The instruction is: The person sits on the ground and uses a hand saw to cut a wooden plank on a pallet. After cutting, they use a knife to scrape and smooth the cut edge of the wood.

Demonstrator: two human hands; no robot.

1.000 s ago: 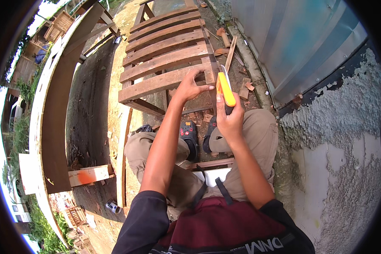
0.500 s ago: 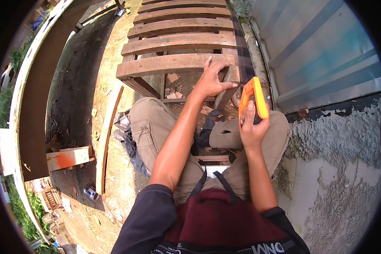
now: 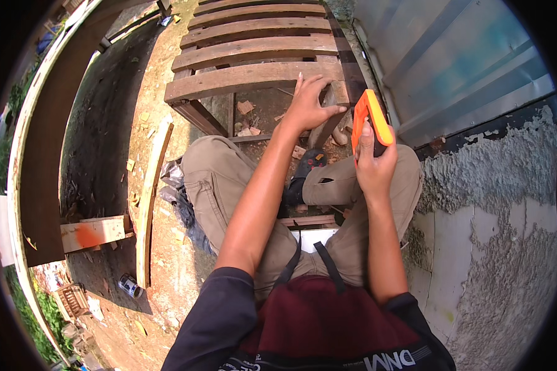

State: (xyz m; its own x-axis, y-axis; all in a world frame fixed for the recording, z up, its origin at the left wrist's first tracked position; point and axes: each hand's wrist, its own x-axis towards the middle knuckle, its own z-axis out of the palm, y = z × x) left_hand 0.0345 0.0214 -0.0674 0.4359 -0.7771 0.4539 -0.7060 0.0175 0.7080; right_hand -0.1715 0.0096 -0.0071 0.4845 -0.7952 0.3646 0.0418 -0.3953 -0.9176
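I sit on the ground in front of a weathered wooden pallet (image 3: 254, 46). My left hand (image 3: 309, 105) rests on its nearest slat, fingers spread, thumb hooked over the slat's near edge. My right hand (image 3: 372, 164) is closed around the orange handle of a hand saw (image 3: 370, 116), held upright close to my right knee. The saw's blade is hidden behind the hand and handle. My knees, in tan trousers, are bent, with a dark shoe between them.
A corrugated metal wall (image 3: 458, 62) and rough plaster (image 3: 507, 204) close the right side. A long thin plank (image 3: 148, 198), a short block with an orange mark (image 3: 93, 232) and a can (image 3: 130, 285) lie on the dirt at left. A curved timber edge (image 3: 37, 142) runs along far left.
My right hand with the saw has drawn back from the pallet slat toward my right knee. My left hand stays on the nearest slat. The view has shifted closer to the pallet.
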